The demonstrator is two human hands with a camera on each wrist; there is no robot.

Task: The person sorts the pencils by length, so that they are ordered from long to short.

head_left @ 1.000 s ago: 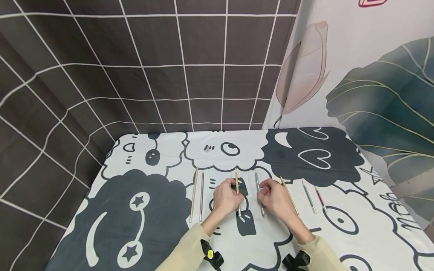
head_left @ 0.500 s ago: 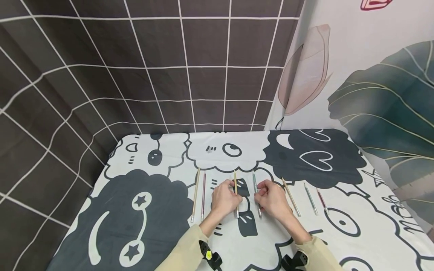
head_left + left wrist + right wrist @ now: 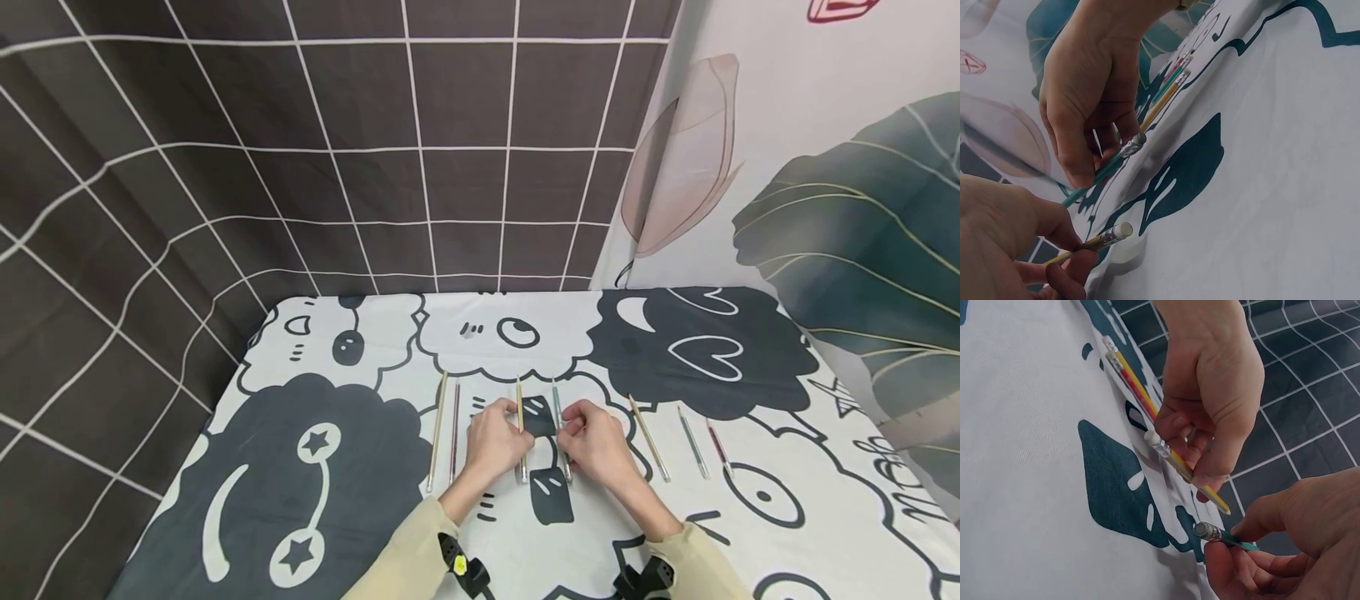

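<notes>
In the head view my left hand (image 3: 495, 437) pinches a yellow pencil (image 3: 522, 471) between thumb and fingers near the middle of the cloth. Just right of it, my right hand (image 3: 597, 443) pinches a green pencil (image 3: 557, 404). Both pencils point away from me, side by side with a narrow gap, eraser ends nearer my body. The left wrist view shows the yellow pencil's white eraser (image 3: 1124, 230) and metal band past my left fingertips. In the right wrist view, the green pencil's eraser end (image 3: 1209, 531) sticks out of my right hand's pinch.
Left of my hands lie a yellow pencil (image 3: 437, 433) and a red pencil (image 3: 454, 433), nearly parallel. To the right lie another yellow pencil (image 3: 648, 437), a green one (image 3: 693, 442) and a red one (image 3: 718, 443), slanted. A patterned cloth (image 3: 360, 517) covers the table.
Both hands have shifted a little left with their pencils. The green pencil has come closer to the yellow one. The pencils lying at either side stay where they were.
</notes>
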